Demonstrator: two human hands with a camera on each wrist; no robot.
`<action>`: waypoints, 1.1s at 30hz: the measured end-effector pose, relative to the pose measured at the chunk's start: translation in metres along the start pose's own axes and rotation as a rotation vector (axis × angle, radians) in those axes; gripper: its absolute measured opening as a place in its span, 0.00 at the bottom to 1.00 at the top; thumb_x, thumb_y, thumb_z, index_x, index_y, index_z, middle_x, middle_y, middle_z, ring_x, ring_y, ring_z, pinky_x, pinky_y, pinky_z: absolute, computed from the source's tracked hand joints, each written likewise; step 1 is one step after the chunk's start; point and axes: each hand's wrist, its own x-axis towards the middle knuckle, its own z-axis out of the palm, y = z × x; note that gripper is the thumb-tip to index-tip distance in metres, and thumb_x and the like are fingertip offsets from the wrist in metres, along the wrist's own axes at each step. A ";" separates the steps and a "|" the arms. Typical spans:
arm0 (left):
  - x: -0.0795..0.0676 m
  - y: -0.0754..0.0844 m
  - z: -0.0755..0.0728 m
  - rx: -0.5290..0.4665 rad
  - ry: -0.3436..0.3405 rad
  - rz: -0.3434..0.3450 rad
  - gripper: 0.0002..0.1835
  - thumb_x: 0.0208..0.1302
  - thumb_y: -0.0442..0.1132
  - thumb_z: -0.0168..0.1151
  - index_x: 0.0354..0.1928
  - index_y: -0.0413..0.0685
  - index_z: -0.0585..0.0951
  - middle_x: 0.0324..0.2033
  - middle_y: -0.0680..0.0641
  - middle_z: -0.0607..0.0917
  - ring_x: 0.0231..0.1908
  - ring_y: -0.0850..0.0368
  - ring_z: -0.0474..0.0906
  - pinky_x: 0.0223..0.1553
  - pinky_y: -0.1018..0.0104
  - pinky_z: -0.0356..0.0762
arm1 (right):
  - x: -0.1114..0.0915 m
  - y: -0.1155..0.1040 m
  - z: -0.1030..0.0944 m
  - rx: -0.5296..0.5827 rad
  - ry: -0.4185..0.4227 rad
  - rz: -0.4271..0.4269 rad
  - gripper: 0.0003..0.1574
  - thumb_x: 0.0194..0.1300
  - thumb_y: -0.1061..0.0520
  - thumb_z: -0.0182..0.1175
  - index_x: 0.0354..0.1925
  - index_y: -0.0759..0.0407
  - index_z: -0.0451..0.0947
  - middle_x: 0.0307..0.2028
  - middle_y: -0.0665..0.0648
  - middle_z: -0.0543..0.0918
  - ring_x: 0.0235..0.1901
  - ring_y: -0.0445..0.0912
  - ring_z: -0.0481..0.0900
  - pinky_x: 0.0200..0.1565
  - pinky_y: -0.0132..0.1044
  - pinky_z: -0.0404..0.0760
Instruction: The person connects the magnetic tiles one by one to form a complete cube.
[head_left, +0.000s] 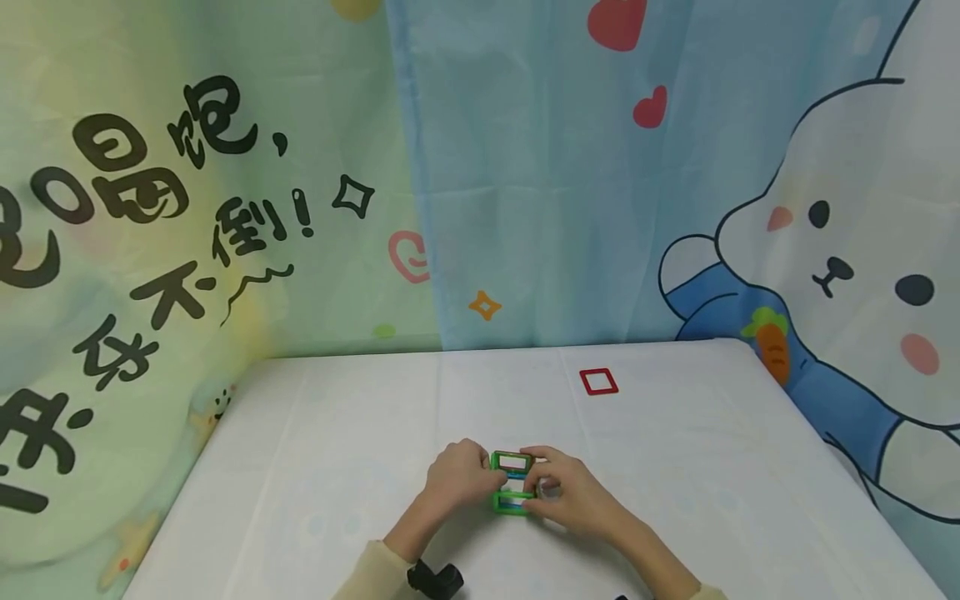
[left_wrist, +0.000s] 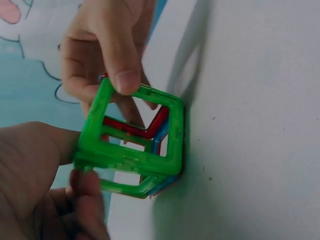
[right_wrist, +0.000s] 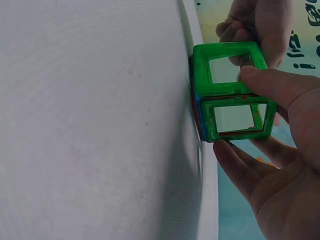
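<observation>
A small cube of hollow magnetic tiles (head_left: pixel 512 511) stands on the white table between the two hands. Green frames (right_wrist: pixel 223 90) form its near faces, while blue and red frames show through at its table side. At one corner, my left hand (head_left: pixel 459 477) pinches the cube between thumb and fingers (left_wrist: pixel 88 197). From the opposite side my right hand (head_left: pixel 576 492) grips it, the thumb (right_wrist: pixel 275 82) on a green edge and a fingertip at the lower edge. The cube hides part of the left fingers in the right wrist view.
A single red square tile (head_left: pixel 613 381) lies flat toward the back of the white table (head_left: pixel 360 433). Behind the table hangs a printed curtain (head_left: pixel 517 208) with a cartoon rabbit and lettering. A black device (head_left: pixel 435 579) is strapped on the left wrist.
</observation>
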 end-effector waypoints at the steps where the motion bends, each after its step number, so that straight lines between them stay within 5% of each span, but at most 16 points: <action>1: -0.001 -0.002 -0.001 -0.034 -0.009 0.015 0.25 0.57 0.50 0.67 0.09 0.52 0.67 0.06 0.61 0.62 0.11 0.65 0.57 0.13 0.70 0.52 | 0.000 0.000 0.000 0.006 -0.002 0.006 0.12 0.54 0.63 0.72 0.32 0.51 0.78 0.58 0.62 0.75 0.51 0.57 0.78 0.42 0.42 0.81; 8: -0.007 -0.023 -0.007 -0.356 -0.170 0.054 0.15 0.65 0.49 0.61 0.27 0.48 0.85 0.17 0.54 0.79 0.18 0.61 0.70 0.20 0.68 0.67 | -0.001 -0.003 -0.005 0.079 -0.049 0.075 0.33 0.55 0.63 0.72 0.58 0.59 0.72 0.59 0.63 0.74 0.53 0.57 0.77 0.46 0.45 0.80; 14: -0.007 -0.035 -0.006 -0.628 -0.337 0.013 0.13 0.68 0.43 0.60 0.37 0.41 0.87 0.22 0.50 0.81 0.21 0.60 0.69 0.25 0.69 0.66 | -0.002 0.000 -0.009 0.122 -0.065 0.083 0.23 0.55 0.62 0.72 0.50 0.60 0.77 0.59 0.63 0.75 0.55 0.59 0.76 0.47 0.44 0.79; 19: -0.006 -0.040 -0.002 -0.669 -0.355 -0.010 0.13 0.68 0.42 0.61 0.37 0.39 0.87 0.20 0.51 0.80 0.18 0.62 0.65 0.22 0.70 0.62 | -0.002 0.003 -0.008 0.122 -0.069 0.064 0.09 0.56 0.62 0.71 0.36 0.53 0.81 0.59 0.64 0.74 0.56 0.60 0.75 0.47 0.42 0.79; 24: -0.008 -0.039 0.000 -0.668 -0.322 -0.016 0.14 0.66 0.43 0.63 0.37 0.37 0.87 0.18 0.52 0.78 0.18 0.61 0.65 0.21 0.70 0.63 | -0.001 0.004 -0.006 0.131 -0.062 0.046 0.08 0.57 0.60 0.71 0.32 0.51 0.80 0.59 0.66 0.74 0.55 0.61 0.75 0.46 0.38 0.79; 33: -0.009 -0.049 -0.001 -0.674 -0.356 0.030 0.14 0.70 0.42 0.58 0.44 0.36 0.84 0.31 0.49 0.85 0.31 0.59 0.80 0.31 0.68 0.75 | -0.001 0.002 -0.004 0.111 -0.071 0.080 0.31 0.57 0.58 0.72 0.58 0.58 0.74 0.61 0.62 0.74 0.52 0.56 0.79 0.47 0.45 0.79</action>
